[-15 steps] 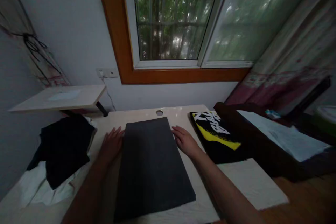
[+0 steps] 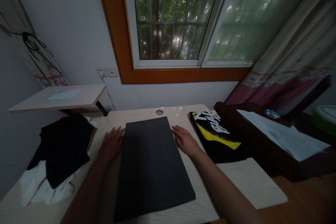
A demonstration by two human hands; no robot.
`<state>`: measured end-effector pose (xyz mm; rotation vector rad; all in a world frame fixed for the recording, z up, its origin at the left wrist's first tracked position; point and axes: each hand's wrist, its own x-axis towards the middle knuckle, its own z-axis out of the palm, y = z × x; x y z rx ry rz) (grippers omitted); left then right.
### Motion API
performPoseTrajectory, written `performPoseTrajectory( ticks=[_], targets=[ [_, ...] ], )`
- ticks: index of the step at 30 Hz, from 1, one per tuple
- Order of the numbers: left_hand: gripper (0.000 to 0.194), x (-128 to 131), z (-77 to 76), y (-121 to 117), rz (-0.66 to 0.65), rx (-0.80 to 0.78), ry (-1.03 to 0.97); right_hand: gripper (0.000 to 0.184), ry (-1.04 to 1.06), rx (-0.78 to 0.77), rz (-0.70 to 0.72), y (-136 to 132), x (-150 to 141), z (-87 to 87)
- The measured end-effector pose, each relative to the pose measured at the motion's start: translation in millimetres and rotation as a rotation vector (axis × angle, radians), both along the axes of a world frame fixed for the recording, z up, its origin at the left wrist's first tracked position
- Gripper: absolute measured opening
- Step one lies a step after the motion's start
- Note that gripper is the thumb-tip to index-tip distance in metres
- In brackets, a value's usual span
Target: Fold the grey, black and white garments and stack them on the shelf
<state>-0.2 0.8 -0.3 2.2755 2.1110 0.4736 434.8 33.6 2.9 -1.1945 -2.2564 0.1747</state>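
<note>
A flat dark grey rectangular board (image 2: 154, 168) lies on the pale wooden desk (image 2: 183, 112) in front of me. My left hand (image 2: 111, 143) rests flat on the desk along the board's left edge, fingers stretched out and fingertips close to its far left corner. On the other side, my right hand (image 2: 185, 140) lies with its fingers extended toward the board's right edge. Neither hand holds anything. Whether the fingertips touch the board, I cannot tell.
Black cloth (image 2: 67, 147) and white cloth (image 2: 49, 189) are heaped at the left, below a raised shelf (image 2: 76, 99). At the right lies a folded black garment with yellow and white print (image 2: 215, 129). A dark brown surface (image 2: 265, 140) holds a pale sheet (image 2: 283, 133).
</note>
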Motion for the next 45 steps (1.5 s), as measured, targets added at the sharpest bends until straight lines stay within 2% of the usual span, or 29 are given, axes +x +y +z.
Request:
performPoseTrajectory(
  ticks=[9,14,18,21,24,28,34,45],
  targets=[
    [0.049,0.1,6.4,-0.3,0.003,0.031,-0.152,0.049,-0.002,-0.019,-0.004,-2.2,-0.5,2.6],
    [0.055,2.7,15.9,0.1,-0.047,0.06,-0.353,0.039,0.023,-0.031,-0.01,-3.6,-1.9,6.3],
    [0.061,12.1,20.5,0.6,0.017,0.056,-0.464,0.031,0.046,-0.043,0.015,-2.2,-0.7,7.9],
    [0.069,18.6,24.7,0.1,0.051,0.006,-0.49,0.025,0.106,-0.06,0.042,-1.8,0.0,9.8],
    [0.077,23.1,31.0,-3.7,0.028,-0.068,-0.5,0.018,0.174,-0.095,0.056,-2.9,0.0,12.9],
    [0.081,28.2,36.4,-9.9,-0.016,-0.073,-0.497,0.02,0.186,-0.138,0.088,-5.1,0.6,16.7],
    [0.076,32.7,32.5,-8.5,0.033,-0.035,-0.539,0.018,0.208,-0.182,0.109,-7.8,-1.9,18.4],
    [0.062,37.4,23.0,10.0,0.161,0.14,-0.494,0.017,0.282,-0.159,-0.052,-3.1,-14.4,11.4]
  ],
)
